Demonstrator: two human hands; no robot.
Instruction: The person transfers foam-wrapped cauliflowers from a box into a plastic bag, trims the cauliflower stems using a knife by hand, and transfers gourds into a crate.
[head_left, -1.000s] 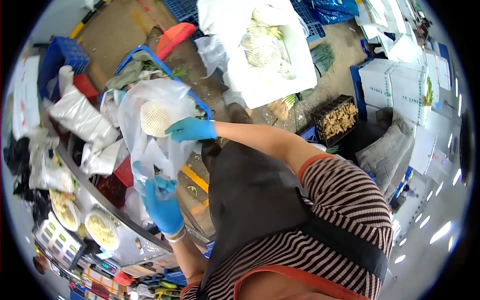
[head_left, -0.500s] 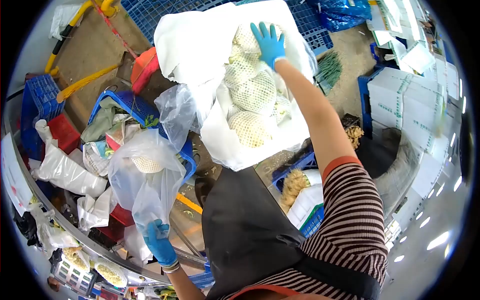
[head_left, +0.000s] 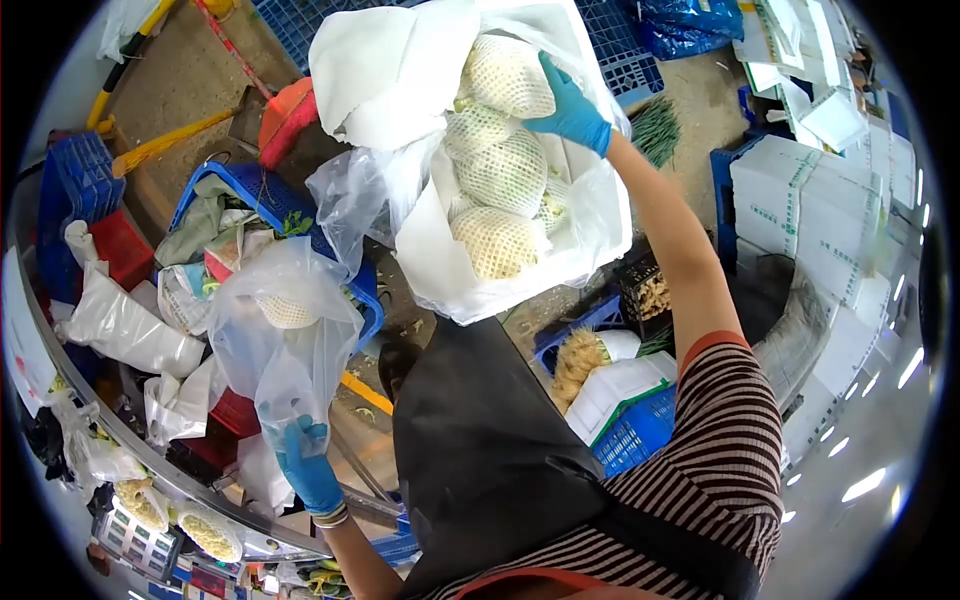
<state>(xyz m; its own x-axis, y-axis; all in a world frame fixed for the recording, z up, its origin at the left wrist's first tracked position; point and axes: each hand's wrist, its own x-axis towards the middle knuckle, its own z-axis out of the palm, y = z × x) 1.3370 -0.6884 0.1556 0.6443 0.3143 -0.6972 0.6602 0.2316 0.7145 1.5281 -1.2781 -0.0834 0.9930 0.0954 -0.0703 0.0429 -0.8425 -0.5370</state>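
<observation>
- Head view: right hand point(head_left: 572, 112) curves half-open on the uppermost net-wrapped piece point(head_left: 510, 77), inside the white box point(head_left: 612, 225), its long axis slanting upper left to lower right.
- Left hand point(head_left: 310, 474), fingers curled, grips a clear bag point(head_left: 280, 345), another netted piece point(head_left: 286, 311) inside!
- Green print on stacked cartons point(head_left: 810, 200), too small to read.
- White liner point(head_left: 385, 75) flops over the box's left side; netted neighbours point(head_left: 505, 172) crowd below.

passage: white box's point(head_left: 600, 225) open top | obstacles: liner flap point(head_left: 385, 65) at left, netted produce point(head_left: 503, 175) inside
</observation>
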